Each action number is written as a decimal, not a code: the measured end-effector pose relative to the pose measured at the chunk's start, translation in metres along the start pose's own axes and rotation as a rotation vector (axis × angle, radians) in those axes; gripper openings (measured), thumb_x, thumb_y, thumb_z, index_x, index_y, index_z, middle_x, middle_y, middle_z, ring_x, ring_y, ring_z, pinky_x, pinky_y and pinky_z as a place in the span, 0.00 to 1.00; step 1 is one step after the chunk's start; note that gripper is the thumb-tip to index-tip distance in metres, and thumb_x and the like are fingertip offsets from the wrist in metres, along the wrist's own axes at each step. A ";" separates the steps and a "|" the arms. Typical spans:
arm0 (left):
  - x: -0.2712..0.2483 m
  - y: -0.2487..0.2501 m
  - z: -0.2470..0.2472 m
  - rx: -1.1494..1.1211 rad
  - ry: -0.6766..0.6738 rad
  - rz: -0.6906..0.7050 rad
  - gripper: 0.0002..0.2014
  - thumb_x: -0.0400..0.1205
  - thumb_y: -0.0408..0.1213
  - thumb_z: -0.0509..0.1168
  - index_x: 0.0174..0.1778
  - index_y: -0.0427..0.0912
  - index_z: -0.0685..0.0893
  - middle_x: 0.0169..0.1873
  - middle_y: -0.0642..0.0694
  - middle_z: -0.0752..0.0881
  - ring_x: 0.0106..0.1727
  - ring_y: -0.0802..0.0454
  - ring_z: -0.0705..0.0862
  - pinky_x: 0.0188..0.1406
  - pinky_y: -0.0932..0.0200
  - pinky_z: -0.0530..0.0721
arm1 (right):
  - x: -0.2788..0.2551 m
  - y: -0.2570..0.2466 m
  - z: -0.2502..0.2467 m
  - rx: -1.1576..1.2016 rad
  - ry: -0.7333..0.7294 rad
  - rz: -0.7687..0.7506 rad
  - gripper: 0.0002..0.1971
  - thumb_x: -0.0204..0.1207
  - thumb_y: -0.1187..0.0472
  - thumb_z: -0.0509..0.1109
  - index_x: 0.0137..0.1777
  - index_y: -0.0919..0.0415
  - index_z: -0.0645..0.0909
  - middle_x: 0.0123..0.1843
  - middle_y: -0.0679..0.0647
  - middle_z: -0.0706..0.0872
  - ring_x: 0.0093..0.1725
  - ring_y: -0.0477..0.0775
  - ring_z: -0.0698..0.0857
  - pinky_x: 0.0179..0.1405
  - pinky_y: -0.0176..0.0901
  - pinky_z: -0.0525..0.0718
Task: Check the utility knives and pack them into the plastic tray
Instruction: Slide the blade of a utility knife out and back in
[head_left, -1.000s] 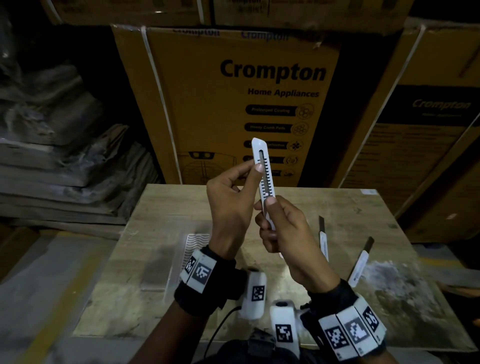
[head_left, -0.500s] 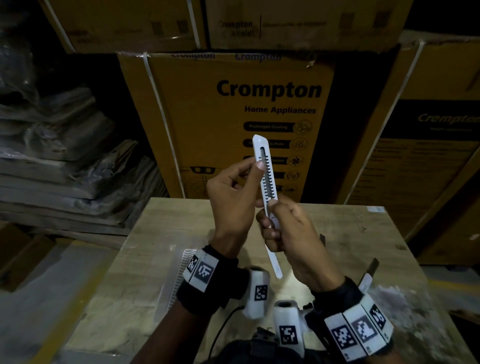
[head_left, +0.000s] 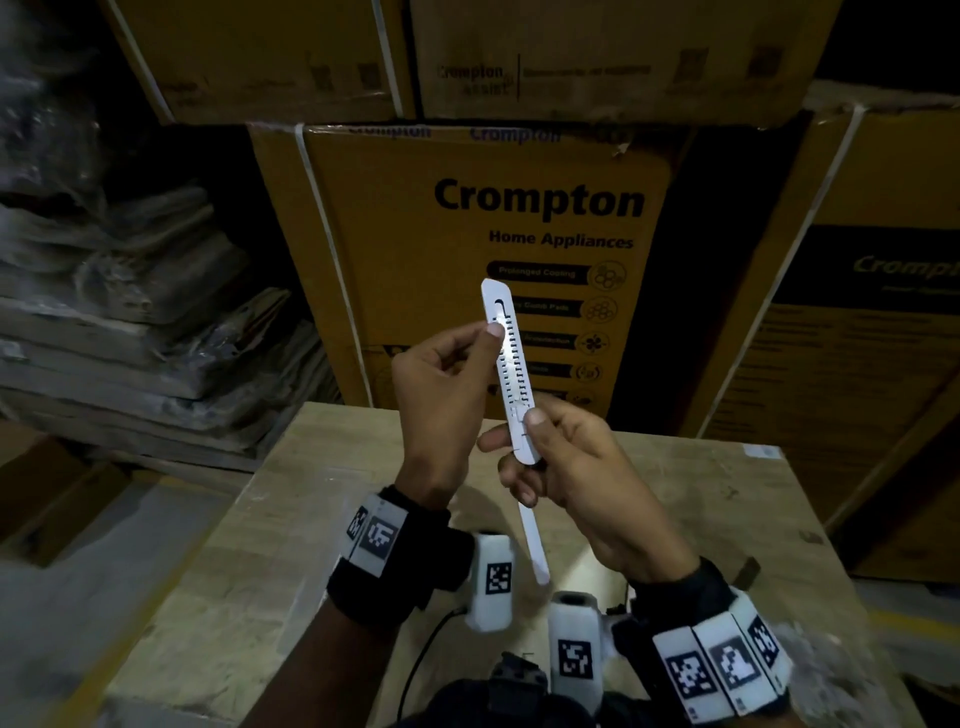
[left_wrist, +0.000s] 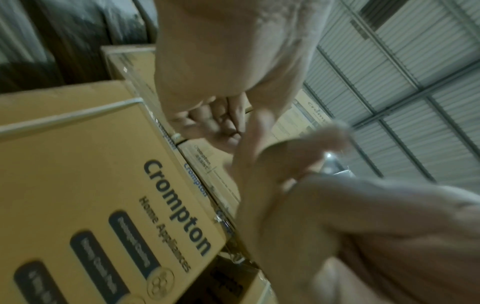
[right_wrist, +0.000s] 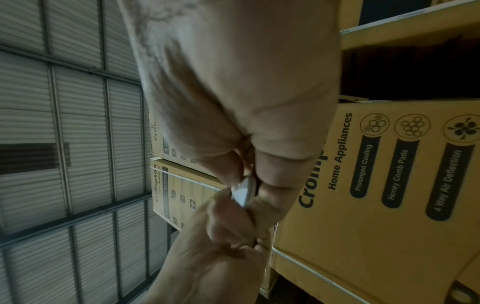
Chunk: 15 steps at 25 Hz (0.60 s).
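I hold a white utility knife (head_left: 511, 364) upright in the air above the wooden table (head_left: 701, 499). My left hand (head_left: 485, 338) pinches its upper part beside the toothed slot. My right hand (head_left: 527, 426) grips the lower part, with the thumb on the slider. A thin pale strip (head_left: 535, 545) sticks out of the knife's lower end, down between my wrists. In the right wrist view the knife's end (right_wrist: 244, 193) shows between the fingers. The plastic tray is hidden behind my left wrist.
Yellow Crompton cartons (head_left: 540, 202) are stacked right behind the table. Wrapped flat bundles (head_left: 130, 312) are piled at the left. A dark blade tip of another knife (head_left: 748, 566) lies on the table beside my right wrist.
The right thumb has slid the slider down the slot, and the thin strip has come out of the knife's lower end. The view has tilted upward.
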<state>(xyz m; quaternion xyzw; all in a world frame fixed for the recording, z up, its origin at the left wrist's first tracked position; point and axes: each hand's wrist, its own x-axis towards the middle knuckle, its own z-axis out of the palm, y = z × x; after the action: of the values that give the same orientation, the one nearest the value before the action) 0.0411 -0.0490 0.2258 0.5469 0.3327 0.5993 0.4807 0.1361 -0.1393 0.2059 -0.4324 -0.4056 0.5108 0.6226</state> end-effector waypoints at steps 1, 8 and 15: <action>0.002 0.000 0.000 0.007 0.024 0.004 0.05 0.84 0.33 0.72 0.51 0.39 0.93 0.40 0.50 0.95 0.38 0.60 0.92 0.33 0.67 0.87 | 0.002 -0.001 -0.001 -0.008 -0.004 0.002 0.14 0.91 0.64 0.57 0.71 0.63 0.78 0.48 0.62 0.92 0.34 0.53 0.86 0.27 0.38 0.81; 0.010 0.000 -0.006 0.058 0.092 -0.034 0.05 0.82 0.35 0.74 0.48 0.37 0.93 0.37 0.45 0.94 0.35 0.52 0.93 0.36 0.55 0.90 | 0.007 -0.002 -0.010 -0.262 0.198 -0.133 0.19 0.82 0.67 0.72 0.72 0.64 0.81 0.47 0.54 0.95 0.42 0.55 0.95 0.35 0.45 0.92; 0.012 0.012 -0.005 0.049 0.044 -0.024 0.05 0.83 0.34 0.73 0.48 0.36 0.92 0.40 0.44 0.95 0.40 0.49 0.95 0.37 0.56 0.93 | 0.007 -0.005 -0.011 -0.430 0.289 -0.407 0.09 0.76 0.66 0.80 0.55 0.67 0.92 0.43 0.54 0.95 0.37 0.52 0.95 0.33 0.46 0.93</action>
<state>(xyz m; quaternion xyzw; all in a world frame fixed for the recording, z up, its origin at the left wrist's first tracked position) 0.0344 -0.0405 0.2397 0.5409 0.3643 0.5973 0.4669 0.1492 -0.1339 0.2073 -0.5320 -0.4896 0.2120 0.6576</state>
